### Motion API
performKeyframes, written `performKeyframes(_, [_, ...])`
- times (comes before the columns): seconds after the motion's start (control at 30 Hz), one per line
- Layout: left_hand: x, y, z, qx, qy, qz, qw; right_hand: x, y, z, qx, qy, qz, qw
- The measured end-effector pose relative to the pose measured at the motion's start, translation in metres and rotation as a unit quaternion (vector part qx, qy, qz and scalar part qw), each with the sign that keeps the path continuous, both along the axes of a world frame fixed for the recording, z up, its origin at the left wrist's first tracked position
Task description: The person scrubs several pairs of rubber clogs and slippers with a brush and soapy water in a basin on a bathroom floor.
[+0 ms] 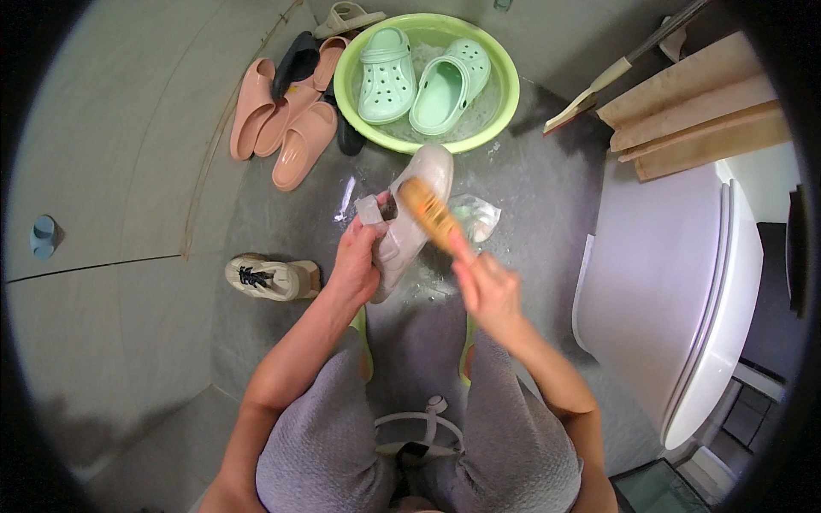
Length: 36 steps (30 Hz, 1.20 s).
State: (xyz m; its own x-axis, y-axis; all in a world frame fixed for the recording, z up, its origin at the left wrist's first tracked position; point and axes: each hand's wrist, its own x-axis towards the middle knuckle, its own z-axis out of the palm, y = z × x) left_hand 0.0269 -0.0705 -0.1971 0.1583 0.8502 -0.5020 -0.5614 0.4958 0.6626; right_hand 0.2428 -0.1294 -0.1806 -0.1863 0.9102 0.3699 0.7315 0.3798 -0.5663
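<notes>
A pale strapped shoe (405, 247) is tilted over the wet floor in front of me. My left hand (359, 253) grips it by its open side, close to the loose strap. In my right hand (490, 285) is a wooden-backed scrubbing brush (428, 211), laid against the upper of the shoe; it looks slightly blurred. The brush's bristles are hidden underneath. Just right of the shoe, a clear plastic bag (476, 217) rests on the floor, partly behind the brush.
A green basin (507, 102) holds two mint clogs (388, 83) in sudsy water. Pink slippers (304, 147) and dark ones lie left of it. A beige sneaker (272, 277) sits near my left arm. At right stand a white toilet (660, 276) and a floor squeegee (593, 90).
</notes>
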Motion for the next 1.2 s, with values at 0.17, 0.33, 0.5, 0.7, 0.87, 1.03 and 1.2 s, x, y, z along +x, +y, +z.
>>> performKeyframes(0.17, [-0.001, 0.004, 0.005, 0.012, 0.045, -0.02, 0.999, 0.006, 0.03, 0.012, 0.023, 0.043, -0.079, 0.996])
performKeyframes(0.33, [-0.005, 0.007, 0.009, 0.002, 0.057, 0.023, 0.998, -0.004, 0.001, 0.009, 0.013, 0.012, 0.036, 0.999])
performKeyframes(0.5, [-0.001, 0.007, 0.01, 0.027, 0.068, -0.006, 0.997, 0.009, 0.041, 0.01, 0.037, 0.044, -0.063, 0.996])
performKeyframes(0.7, [-0.013, 0.008, 0.001, 0.009, 0.07, 0.014, 0.997, -0.006, 0.002, 0.016, -0.006, 0.038, 0.032, 0.999])
performKeyframes(0.87, [-0.006, 0.006, 0.009, -0.001, 0.089, -0.022, 0.996, 0.008, 0.035, 0.011, 0.021, 0.049, -0.023, 0.998])
performKeyframes(1.03, [-0.012, 0.008, 0.009, 0.007, 0.091, -0.01, 0.996, -0.004, 0.014, 0.017, 0.01, 0.03, -0.002, 1.0])
performKeyframes(1.2, [-0.014, 0.009, 0.005, 0.02, 0.1, -0.008, 0.995, 0.0, 0.01, 0.017, -0.014, 0.028, 0.013, 0.999])
